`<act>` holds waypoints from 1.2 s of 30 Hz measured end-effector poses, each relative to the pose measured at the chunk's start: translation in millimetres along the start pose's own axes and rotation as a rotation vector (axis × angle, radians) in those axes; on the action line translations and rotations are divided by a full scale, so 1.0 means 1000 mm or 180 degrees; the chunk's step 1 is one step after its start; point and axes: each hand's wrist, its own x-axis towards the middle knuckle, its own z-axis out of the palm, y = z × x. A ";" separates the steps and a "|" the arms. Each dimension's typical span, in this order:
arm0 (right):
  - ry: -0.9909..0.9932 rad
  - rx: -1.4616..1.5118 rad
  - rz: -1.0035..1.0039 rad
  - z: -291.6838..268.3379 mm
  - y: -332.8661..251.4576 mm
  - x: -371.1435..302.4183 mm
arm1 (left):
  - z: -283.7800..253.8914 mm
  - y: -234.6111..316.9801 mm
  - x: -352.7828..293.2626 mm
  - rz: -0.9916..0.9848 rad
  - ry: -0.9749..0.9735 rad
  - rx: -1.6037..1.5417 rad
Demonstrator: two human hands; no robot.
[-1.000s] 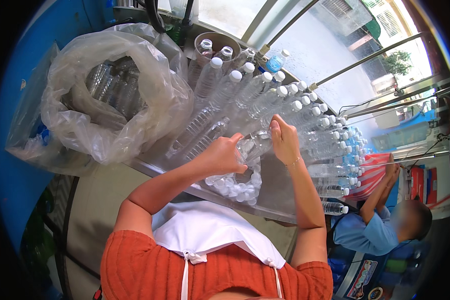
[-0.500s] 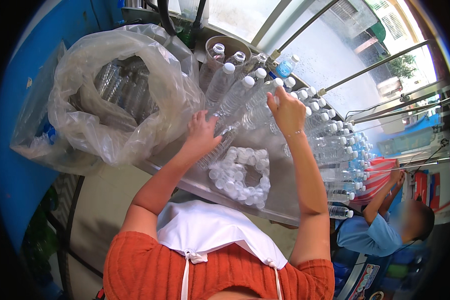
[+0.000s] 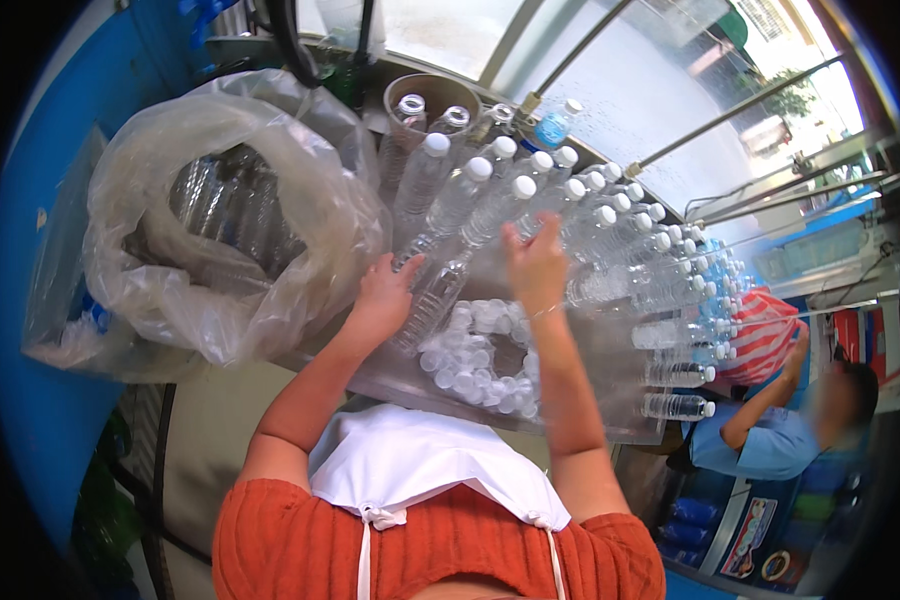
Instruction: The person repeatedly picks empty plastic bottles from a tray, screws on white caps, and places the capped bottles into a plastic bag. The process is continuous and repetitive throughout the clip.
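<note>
My left hand (image 3: 382, 297) is at the side of a clear plastic bottle (image 3: 438, 298) without a visible cap, its fingers and thumb against the bottle. My right hand (image 3: 538, 265) is slightly smeared by motion over the metal counter, with thumb and forefinger apart and nothing visible between them. Just beyond it stands a bottle with a white cap (image 3: 523, 187), in a dense group of clear capped bottles (image 3: 450, 205). Near my apron, loose whitish caps (image 3: 465, 355) lie in a ring-shaped pile on the counter.
A large clear plastic bag (image 3: 135, 235) full of empty bottles stands at left. Behind the bottles are a round tub (image 3: 432, 85) and a metal-framed window. Rows of capped bottles (image 3: 670, 335) extend right, where another person in a blue shirt (image 3: 740, 440) works.
My right hand has drawn back from the capped bottles toward me, uncovering a white cap. My left hand has come nearer to me beside the uncapped bottle. The view has shifted slightly.
</note>
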 end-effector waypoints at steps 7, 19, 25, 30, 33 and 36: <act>-0.1250 0.0927 0.1250 0.046 0.002 -0.066 | -0.045 0.017 0.007 -0.0355 -0.1096 -0.1055; 0.1334 0.0199 0.1589 -0.139 0.193 -0.078 | 0.012 0.132 0.023 -0.1482 -0.3202 -0.4806; 0.1547 -0.0069 0.1268 -0.117 0.262 -0.036 | 0.113 0.195 0.035 -0.2051 -0.3765 -0.5482; 0.1060 0.0032 0.0995 -0.134 0.221 -0.097 | 0.150 0.224 0.039 -0.2443 -0.3339 -0.4961; -0.0077 0.0020 0.0018 -0.131 0.199 -0.146 | 0.153 0.242 0.039 -0.1984 -0.3417 -0.4248; 0.0156 0.0684 0.0818 -0.122 0.219 -0.156 | 0.158 0.264 0.037 -0.1174 -0.3155 -0.3489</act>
